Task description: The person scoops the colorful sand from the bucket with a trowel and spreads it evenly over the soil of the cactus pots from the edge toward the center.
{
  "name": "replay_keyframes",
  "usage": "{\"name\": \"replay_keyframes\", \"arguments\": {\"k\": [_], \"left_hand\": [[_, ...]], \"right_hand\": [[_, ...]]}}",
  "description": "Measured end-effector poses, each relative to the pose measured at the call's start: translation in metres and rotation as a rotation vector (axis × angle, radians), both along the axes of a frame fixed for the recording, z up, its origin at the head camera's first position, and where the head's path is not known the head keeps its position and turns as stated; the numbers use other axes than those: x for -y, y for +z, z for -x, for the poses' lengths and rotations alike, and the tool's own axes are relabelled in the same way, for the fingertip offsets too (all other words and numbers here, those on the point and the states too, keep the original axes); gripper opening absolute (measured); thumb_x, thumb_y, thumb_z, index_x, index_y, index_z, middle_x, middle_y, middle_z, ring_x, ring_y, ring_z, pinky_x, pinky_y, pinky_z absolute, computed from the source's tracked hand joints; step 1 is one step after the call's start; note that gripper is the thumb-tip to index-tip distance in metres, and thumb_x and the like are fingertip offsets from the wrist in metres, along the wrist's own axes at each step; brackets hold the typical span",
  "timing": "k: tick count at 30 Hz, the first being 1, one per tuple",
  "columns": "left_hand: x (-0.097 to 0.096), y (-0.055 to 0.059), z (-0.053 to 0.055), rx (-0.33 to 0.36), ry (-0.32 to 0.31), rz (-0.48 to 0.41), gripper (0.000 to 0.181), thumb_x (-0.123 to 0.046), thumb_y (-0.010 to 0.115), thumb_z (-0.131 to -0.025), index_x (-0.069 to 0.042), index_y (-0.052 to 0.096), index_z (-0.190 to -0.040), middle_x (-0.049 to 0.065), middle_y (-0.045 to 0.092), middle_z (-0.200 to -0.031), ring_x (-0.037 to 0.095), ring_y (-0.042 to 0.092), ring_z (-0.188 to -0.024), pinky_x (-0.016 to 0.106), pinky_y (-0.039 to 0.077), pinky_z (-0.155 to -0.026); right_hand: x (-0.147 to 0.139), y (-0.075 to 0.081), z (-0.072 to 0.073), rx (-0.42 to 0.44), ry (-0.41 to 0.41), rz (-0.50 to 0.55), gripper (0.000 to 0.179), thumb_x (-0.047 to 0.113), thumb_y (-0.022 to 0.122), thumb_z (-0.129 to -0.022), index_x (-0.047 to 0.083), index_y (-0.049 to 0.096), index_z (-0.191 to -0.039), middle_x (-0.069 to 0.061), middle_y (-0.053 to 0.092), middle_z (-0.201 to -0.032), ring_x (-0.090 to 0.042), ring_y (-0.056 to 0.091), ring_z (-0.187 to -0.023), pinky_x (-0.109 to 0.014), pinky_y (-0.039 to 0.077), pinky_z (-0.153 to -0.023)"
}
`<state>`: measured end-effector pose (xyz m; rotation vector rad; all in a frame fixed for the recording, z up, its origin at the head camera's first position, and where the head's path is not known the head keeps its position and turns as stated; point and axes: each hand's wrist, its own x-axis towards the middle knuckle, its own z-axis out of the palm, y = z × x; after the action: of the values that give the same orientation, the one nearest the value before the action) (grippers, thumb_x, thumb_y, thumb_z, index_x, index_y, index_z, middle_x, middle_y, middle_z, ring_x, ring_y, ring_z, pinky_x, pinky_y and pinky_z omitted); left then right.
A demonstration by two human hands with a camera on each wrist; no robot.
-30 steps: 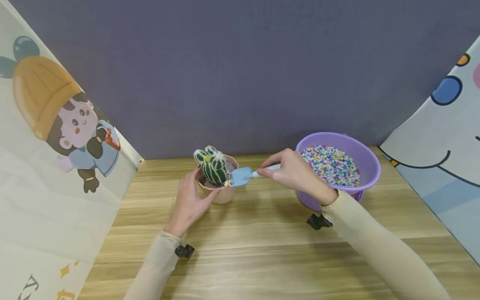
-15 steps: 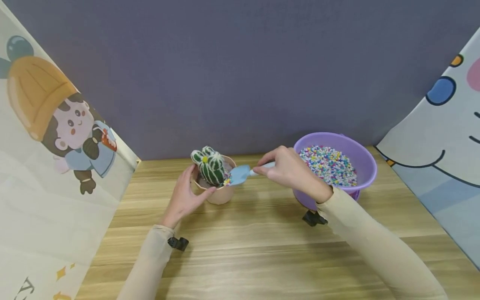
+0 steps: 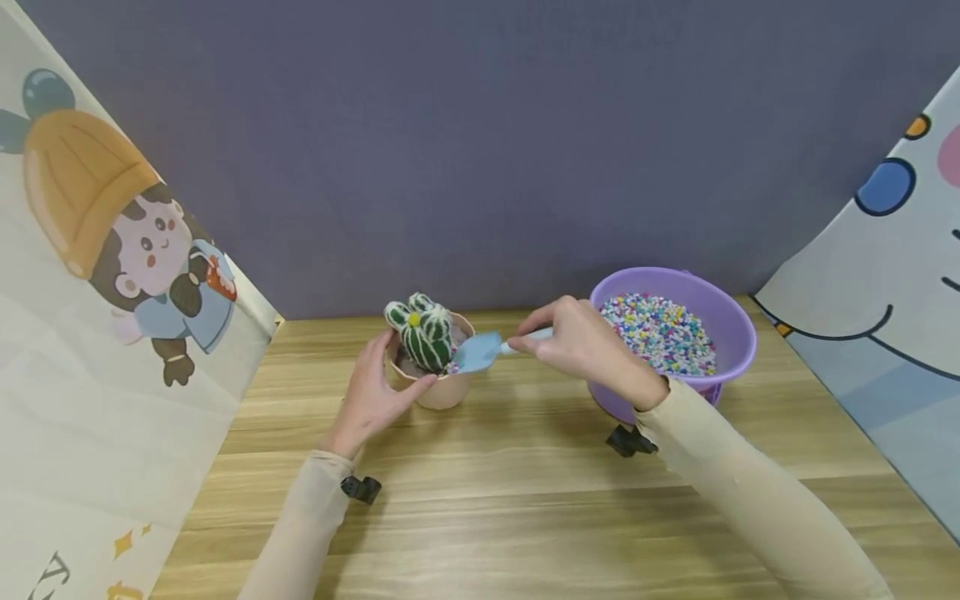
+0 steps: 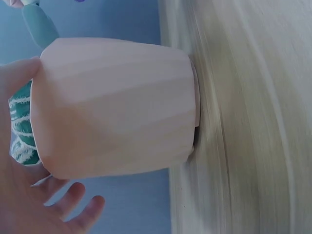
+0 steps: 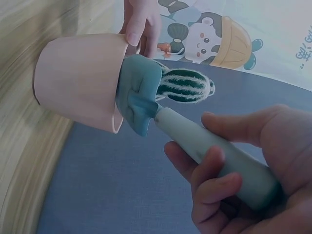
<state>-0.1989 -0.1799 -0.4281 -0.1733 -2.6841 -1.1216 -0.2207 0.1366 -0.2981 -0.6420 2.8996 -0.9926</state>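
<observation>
A knitted-looking green and white cactus with a yellow spot (image 3: 427,337) stands in a pale pink flowerpot (image 4: 117,107). My left hand (image 3: 375,400) grips the pot at its rim, thumb on the near side and fingers round the left; in the left wrist view two fingertips stick out free. With my right hand (image 3: 581,337) I hold the pale handle (image 5: 209,151) of a small blue trowel (image 5: 139,90). Its blade tilts down over the pot's right rim, tip beside the cactus. A few coloured beads lie at the tip; the pot's inside is mostly hidden.
To the right stands a purple bucket (image 3: 731,333) with many small multicoloured beads (image 3: 660,329), partly behind my right forearm. A grey-blue wall (image 3: 480,150) rises behind the wooden table (image 3: 480,500). Printed cartoon panels flank both sides.
Coloured beads on the trowel's tip have mostly slid off into the pot, and the blade looks nearly bare. Both hands have kept almost the same place.
</observation>
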Motion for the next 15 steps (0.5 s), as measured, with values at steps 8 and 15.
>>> {"name": "replay_keyframes", "arguments": {"k": [8,15], "left_hand": [[-0.013,0.006,-0.005,0.009,0.047,0.052,0.111,-0.066,0.084,-0.081,-0.012,0.035,-0.164,0.018,0.044,-0.151,0.035,0.048,-0.136,0.061,0.046,-0.117],[-0.003,0.003,0.001,0.002,-0.020,0.037,0.112,-0.057,0.088,-0.082,-0.010,0.031,-0.167,0.020,0.037,-0.167,0.040,0.038,-0.152,0.065,0.034,-0.126]], "right_hand": [[0.001,0.001,-0.003,-0.006,0.002,0.007,0.018,0.036,0.082,-0.092,0.020,0.087,-0.097,0.003,0.083,-0.095,-0.012,0.066,-0.068,-0.029,0.051,-0.058],[0.000,0.000,-0.004,-0.025,0.005,0.014,0.017,0.034,0.082,-0.092,0.019,0.087,-0.097,0.003,0.083,-0.092,-0.010,0.067,-0.067,-0.029,0.053,-0.059]]}}
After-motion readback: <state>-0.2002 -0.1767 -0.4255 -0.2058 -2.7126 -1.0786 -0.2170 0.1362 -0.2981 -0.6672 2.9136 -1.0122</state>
